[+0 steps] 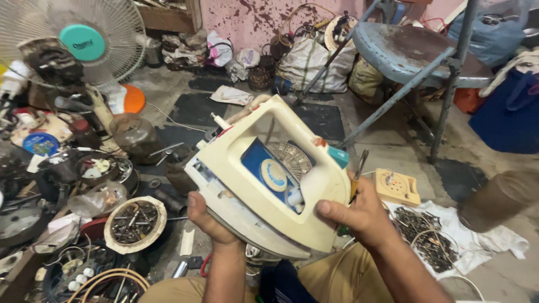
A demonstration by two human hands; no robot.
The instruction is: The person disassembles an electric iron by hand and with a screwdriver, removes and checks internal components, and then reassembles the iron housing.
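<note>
Both hands are gripping a cream plastic steam iron (269, 179) just above the person's lap: the left hand (210, 221) is cupping the heel end from beneath with fingers curled up against the shell, while the right hand (359, 216) is wrapping its thumb over the smooth, rounded nose end and pinching a thin screwdriver (357, 174) against the same grip. That doubled hold looks risky, since the glossy, grimy shell could be slipping in the palm, and the metal tip is pointing up past the iron's edge, where a jolt might be driving it toward the fingers. The iron is tilting with its blue dial panel facing up, and its handle arch is showing open daylight. Just right of the iron, a yellowish square socket box (397, 187) is lying beside a white cloth (494, 241) heaped with dark, tangled screws. Left of the iron, a round cracked bowl (135, 223) is holding rusty metal bits. Farther beyond the iron, a grey steel folding chair (415, 50) and a table fan (84, 42) with a wire grille are standing.
</note>
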